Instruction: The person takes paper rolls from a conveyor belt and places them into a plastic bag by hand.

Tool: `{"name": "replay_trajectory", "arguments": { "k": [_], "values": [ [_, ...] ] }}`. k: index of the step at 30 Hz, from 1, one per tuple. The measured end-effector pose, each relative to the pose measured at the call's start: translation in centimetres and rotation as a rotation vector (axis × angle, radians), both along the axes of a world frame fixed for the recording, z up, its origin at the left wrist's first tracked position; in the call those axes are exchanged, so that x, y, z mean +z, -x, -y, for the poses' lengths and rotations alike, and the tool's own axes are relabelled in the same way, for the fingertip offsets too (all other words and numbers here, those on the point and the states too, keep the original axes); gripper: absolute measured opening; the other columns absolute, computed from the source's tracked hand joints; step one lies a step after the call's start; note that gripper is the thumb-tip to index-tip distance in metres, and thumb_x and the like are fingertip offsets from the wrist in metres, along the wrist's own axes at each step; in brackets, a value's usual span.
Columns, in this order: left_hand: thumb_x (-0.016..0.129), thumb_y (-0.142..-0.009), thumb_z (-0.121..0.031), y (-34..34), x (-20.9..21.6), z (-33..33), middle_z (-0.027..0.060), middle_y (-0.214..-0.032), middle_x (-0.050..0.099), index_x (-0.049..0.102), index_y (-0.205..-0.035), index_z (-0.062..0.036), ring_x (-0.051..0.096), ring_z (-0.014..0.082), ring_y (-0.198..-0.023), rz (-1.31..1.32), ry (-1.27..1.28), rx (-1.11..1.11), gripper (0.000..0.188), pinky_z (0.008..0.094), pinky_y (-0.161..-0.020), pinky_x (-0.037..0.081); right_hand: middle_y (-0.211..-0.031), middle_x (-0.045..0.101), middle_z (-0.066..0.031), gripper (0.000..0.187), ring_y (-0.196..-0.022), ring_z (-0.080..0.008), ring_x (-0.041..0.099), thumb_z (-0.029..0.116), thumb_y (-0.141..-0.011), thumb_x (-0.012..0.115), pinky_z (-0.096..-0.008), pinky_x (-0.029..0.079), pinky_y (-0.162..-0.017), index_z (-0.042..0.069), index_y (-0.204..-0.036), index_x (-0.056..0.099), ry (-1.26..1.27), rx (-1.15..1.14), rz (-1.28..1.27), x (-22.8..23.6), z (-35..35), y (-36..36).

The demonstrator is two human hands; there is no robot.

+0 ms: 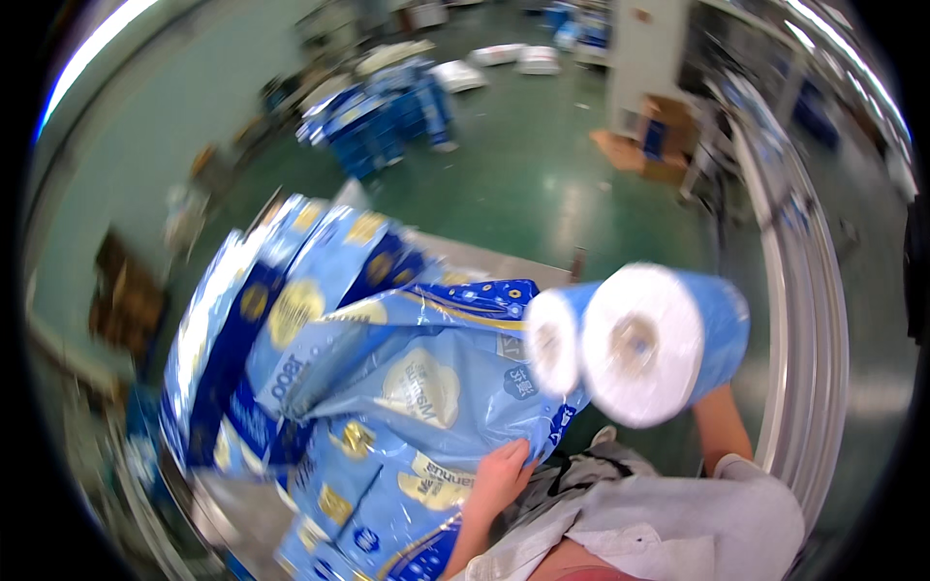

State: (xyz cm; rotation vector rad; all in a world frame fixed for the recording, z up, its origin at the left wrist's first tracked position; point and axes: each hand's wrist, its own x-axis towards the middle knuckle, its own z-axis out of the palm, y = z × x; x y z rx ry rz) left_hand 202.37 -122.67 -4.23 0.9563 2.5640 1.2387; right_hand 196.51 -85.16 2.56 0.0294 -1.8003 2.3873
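Light-blue bag [421,382], a single spread sheet of film with one pale cloud-shaped label in full view, lies in the middle, over the right part of a glossy pile on the tabletop [513,264].

From the left, one heap of brown cardboard [131,300] sits by the wall. Next comes the pile, with at least two more blue bags [295,310] side by side behind the spread one and others toward the near edge; they overlap too much for an exact count. Beyond them, on the green floor [504,165], stands one cluster of blue packages [378,111], then three white sacks [497,54].

One left hand [499,474] pinches the near right edge of the spread bag, thumb uppermost. Just right of that bag, two blue-wrapped rolls [647,344] turn their round white ends this way, the left one partly behind the right. One right forearm [722,426] reaches up behind them; its hand is hidden, so I cannot tell its grip.

Farther right are at least one brown carton [668,136] and one long metal rail [799,290].
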Motion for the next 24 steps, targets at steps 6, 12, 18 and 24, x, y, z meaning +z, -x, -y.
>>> {"name": "replay_trajectory", "arguments": {
  "k": [6,12,18,24],
  "values": [
    [0.066,-0.092,-0.013,2.4,3.5,-16.4,0.0201,-0.078,0.067,0.066,-0.101,0.0027,0.059,0.0296,-0.068,0.125,-0.106,0.016,0.018,0.0382,-0.063,0.047,-0.105,0.063,-0.0104,0.041,-0.096,-0.0247,0.062,0.025,-0.084,0.078,-0.0380,0.050,-0.085,0.003,-0.117,0.069,-0.982,-1.345,0.230,0.5,-21.2,-24.7],
    [0.067,-0.093,-0.014,3.6,4.1,-31.6,0.0223,-0.070,0.062,0.064,-0.102,0.0027,0.056,0.0316,-0.057,0.080,0.114,-0.419,0.019,0.0390,-0.057,0.045,-0.109,0.060,-0.0192,0.052,-0.101,-0.0371,0.060,0.044,-0.083,0.074,-0.0431,0.049,-0.088,0.007,-0.119,0.070,-1.027,-2.129,1.110,-9.8,-25.5,-50.3],
    [0.067,-0.094,-0.015,2.6,4.7,-47.7,0.0234,-0.068,0.057,0.061,-0.096,0.0018,0.048,0.0305,-0.055,0.055,0.221,-0.879,0.018,0.0395,-0.056,0.042,-0.112,0.064,-0.0246,0.063,-0.107,-0.0385,0.062,0.057,-0.080,0.071,-0.0477,0.049,-0.089,0.009,-0.120,0.071,-0.746,-2.015,1.717,-12.1,-21.9,-54.9],
    [0.065,-0.093,-0.011,-0.5,4.3,-56.6,0.0153,-0.066,0.056,0.063,-0.097,0.0022,0.044,0.0175,-0.059,0.156,0.376,-1.364,0.014,0.0347,-0.055,0.041,-0.100,0.072,-0.0207,0.063,-0.107,-0.0423,0.062,0.061,-0.061,0.079,-0.0530,0.050,-0.090,0.012,-0.101,0.078,-0.638,-1.758,1.708,-9.3,-29.4,-53.6]
  ]
}}
